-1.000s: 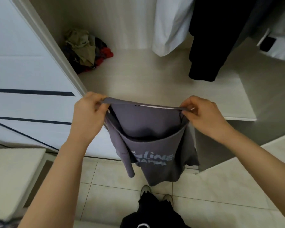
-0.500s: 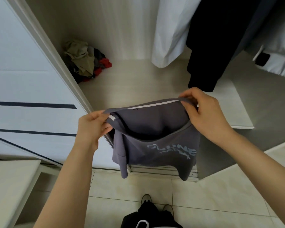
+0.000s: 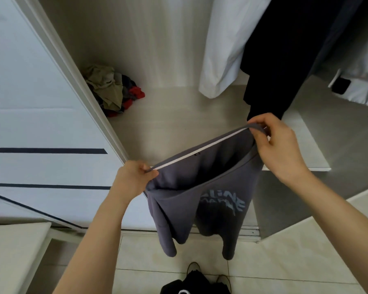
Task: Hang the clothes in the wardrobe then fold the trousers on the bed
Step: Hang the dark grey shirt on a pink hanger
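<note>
A person stands before an open wardrobe and holds a grey-purple sweatshirt [image 3: 200, 187] of soft knit cloth up in the air, in front of the wardrobe's pale wood-grain floor [image 3: 178, 124] and above the cream floor tiles [image 3: 284, 262]. The left grip [image 3: 134, 179] is closed round the lower left end of the garment's top edge, thumb and curled fingers pinching the cloth. The right grip [image 3: 278, 149] pinches the other end, higher and further in, with the fingers folded over the rim. Between them the edge is pulled taut on a slant, showing a narrow white strip [image 3: 200, 154] sewn along its inside. The body of the sweatshirt hangs below, its pale blue printed lettering [image 3: 223, 203] facing the camera, and two sleeve ends dangle at the bottom, clear of the tiles. In the wardrobe's back left corner lies a crumpled heap of khaki, red and dark clothes [image 3: 113, 90]. A long white garment [image 3: 227, 49] and, just beside it on the right, a long black garment [image 3: 280, 56] hang down inside, the black one ending close behind the right grip. Further right is a white padded garment with a black patch [image 3: 359, 90]. To the left stands a white sliding door with thin dark stripes [image 3: 30, 124]. A flat pale surface [image 3: 13, 251] fills the lower left corner; what it is cannot be told. At the bottom edge the person's shoes [image 3: 192, 268] show on the tiles, with dark cloth [image 3: 191, 285] just in front of them.
</note>
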